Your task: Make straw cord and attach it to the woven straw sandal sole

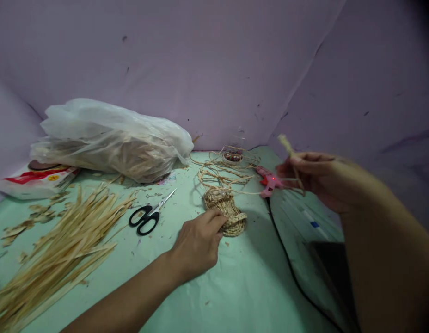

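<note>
My left hand (198,241) rests on the green table surface with its fingers curled against a small woven straw piece (225,209), touching its near left edge. My right hand (313,178) is raised at the right, fingers pinched on a thin straw strip (288,149) that sticks up from them. A pink glue gun (268,181) with a red light lies just left of the right hand, its black cord (287,261) running toward me. Loose twine (223,175) lies tangled behind the woven piece.
Black-handled scissors (148,216) lie left of my left hand. A pile of straw strips (58,252) fills the near left. A clear plastic bag of straw (112,141) and a red-and-white packet (39,180) sit at the back left. Purple walls enclose the back.
</note>
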The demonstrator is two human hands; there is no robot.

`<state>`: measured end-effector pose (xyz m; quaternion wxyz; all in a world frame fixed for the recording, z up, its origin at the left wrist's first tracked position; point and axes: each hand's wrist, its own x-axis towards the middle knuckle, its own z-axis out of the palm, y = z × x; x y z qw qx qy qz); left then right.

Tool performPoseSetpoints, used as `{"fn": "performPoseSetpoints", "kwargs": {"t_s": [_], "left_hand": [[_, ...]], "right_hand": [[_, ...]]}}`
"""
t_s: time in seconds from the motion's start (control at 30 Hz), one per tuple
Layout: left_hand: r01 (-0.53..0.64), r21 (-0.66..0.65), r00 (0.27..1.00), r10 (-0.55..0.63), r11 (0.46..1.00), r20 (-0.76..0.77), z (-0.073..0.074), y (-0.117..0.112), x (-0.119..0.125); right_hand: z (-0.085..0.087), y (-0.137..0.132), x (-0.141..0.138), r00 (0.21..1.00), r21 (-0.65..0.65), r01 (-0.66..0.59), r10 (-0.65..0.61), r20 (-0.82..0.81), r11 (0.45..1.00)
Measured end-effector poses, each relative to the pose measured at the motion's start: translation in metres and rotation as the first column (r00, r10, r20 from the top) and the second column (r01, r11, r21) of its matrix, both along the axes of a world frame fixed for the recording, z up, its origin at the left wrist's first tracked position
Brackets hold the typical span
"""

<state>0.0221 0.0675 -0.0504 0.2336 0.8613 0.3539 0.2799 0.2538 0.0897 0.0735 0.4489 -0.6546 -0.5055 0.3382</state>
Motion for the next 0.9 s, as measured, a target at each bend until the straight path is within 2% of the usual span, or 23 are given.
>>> {"fn": "performPoseSetpoints", "kwargs": {"t_s": [0.03, 0.07, 0.1, 0.13, 0.2, 0.23, 0.27, 0.3, 0.33, 0.37, 0.4, 0.43, 0.47, 0.5, 0.53, 0.57, 0.6, 0.63, 0.67, 0.7, 0.77, 0.9], "left_hand": [[-0.003, -0.026, 0.999, 0.004, 1.000, 0.039, 0.001, 0.002, 0.000], [-0.006, -0.056, 0.996, 0.011, 0.998, 0.088, 0.004, 0.005, -0.001], [-0.004, -0.086, 0.991, 0.015, 0.996, 0.136, 0.009, 0.009, -0.002], [-0.013, -0.117, 0.984, 0.034, 0.993, 0.175, 0.015, 0.016, -0.002], [0.038, -0.119, 0.990, -0.021, 0.992, 0.139, 0.031, 0.032, -0.002], [0.057, -0.115, 0.997, -0.050, 0.992, 0.064, 0.041, 0.042, 0.000], [0.077, -0.092, 0.997, -0.076, 0.993, 0.013, 0.050, 0.053, 0.001], [0.070, -0.055, 0.997, -0.071, 0.996, -0.014, 0.059, 0.063, 0.004], [0.032, -0.026, 0.999, -0.033, 0.999, -0.024, 0.067, 0.073, 0.006], [0.003, -0.006, 1.000, -0.003, 1.000, -0.029, 0.073, 0.081, 0.009], [-0.023, 0.027, 0.999, 0.024, 0.999, -0.031, 0.078, 0.088, 0.012], [-0.059, 0.081, 0.998, 0.061, 0.995, -0.025, 0.081, 0.093, 0.014], [-0.128, 0.116, 0.992, 0.128, 0.985, 0.007, 0.082, 0.096, 0.015], [-0.199, 0.126, 0.980, 0.195, 0.972, 0.044, 0.080, 0.097, 0.015], [-0.264, 0.110, 0.963, 0.256, 0.958, 0.082, 0.076, 0.095, 0.014], [-0.312, 0.065, 0.946, 0.304, 0.948, 0.109, 0.071, 0.091, 0.013], [-0.312, -0.001, 0.944, 0.310, 0.950, 0.110, 0.063, 0.086, 0.011], [-0.291, -0.070, 0.949, 0.297, 0.954, 0.102, 0.055, 0.080, 0.008], [-0.275, -0.141, 0.955, 0.287, 0.951, 0.073, 0.046, 0.073, 0.006], [-0.283, -0.202, 0.953, 0.298, 0.938, 0.052, 0.037, 0.068, 0.004], [-0.322, -0.260, 0.939, 0.341, 0.910, 0.033, 0.023, 0.060, 0.001], [-0.330, -0.245, 0.940, 0.341, 0.912, 0.005, 0.010, 0.061, 0.004]], "right_hand": [[0.000, -0.003, -0.002, 0.989, 0.060, -0.005, 0.013, -0.145, 0.998], [0.000, -0.006, -0.005, 0.957, 0.091, -0.064, 0.087, -0.278, 0.994], [-0.001, -0.009, -0.009, 0.913, 0.095, -0.182, 0.204, -0.353, 0.979], [-0.002, -0.010, -0.013, 0.877, 0.079, -0.333, 0.340, -0.339, 0.940], [-0.003, -0.007, -0.019, 0.791, -0.072, -0.598, 0.574, -0.213, 0.798], [-0.003, -0.002, -0.019, 0.750, -0.172, -0.661, 0.645, -0.144, 0.730], [-0.001, 0.004, -0.018, 0.732, -0.263, -0.668, 0.678, -0.069, 0.696], [0.002, 0.013, -0.016, 0.745, -0.318, -0.628, 0.667, 0.021, 0.711], [0.006, 0.021, -0.012, 0.774, -0.340, -0.546, 0.616, 0.144, 0.766], [0.010, 0.030, -0.008, 0.796, -0.322, -0.420, 0.515, 0.317, 0.849], [0.015, 0.038, -0.004, 0.785, -0.216, -0.263, 0.339, 0.519, 0.940], [0.018, 0.044, -0.001, 0.736, -0.039, -0.108, 0.106, 0.669, 0.993], [0.021, 0.048, 0.001, 0.676, 0.129, 0.010, -0.102, 0.730, 0.992], [0.021, 0.049, 0.001, 0.644, 0.200, 0.080, -0.204, 0.737, 0.977], [0.019, 0.048, -0.001, 0.667, 0.146, 0.115, -0.185, 0.722, 0.983], [0.016, 0.045, -0.004, 0.736, -0.015, 0.103, -0.066, 0.674, 0.995], [0.010, 0.040, -0.007, 0.815, -0.238, 0.027, 0.116, 0.567, 0.971], [0.003, 0.035, -0.011, 0.875, -0.411, -0.100, 0.277, 0.397, 0.906], [-0.004, 0.031, -0.015, 0.899, -0.492, -0.202, 0.359, 0.250, 0.847], [-0.012, 0.028, -0.018, 0.910, -0.525, -0.256, 0.385, 0.152, 0.812], [-0.027, 0.027, -0.022, 0.925, -0.551, -0.278, 0.373, 0.067, 0.787], [-0.047, 0.038, -0.027, 0.914, -0.597, -0.296, 0.402, 0.048, 0.746]]}}
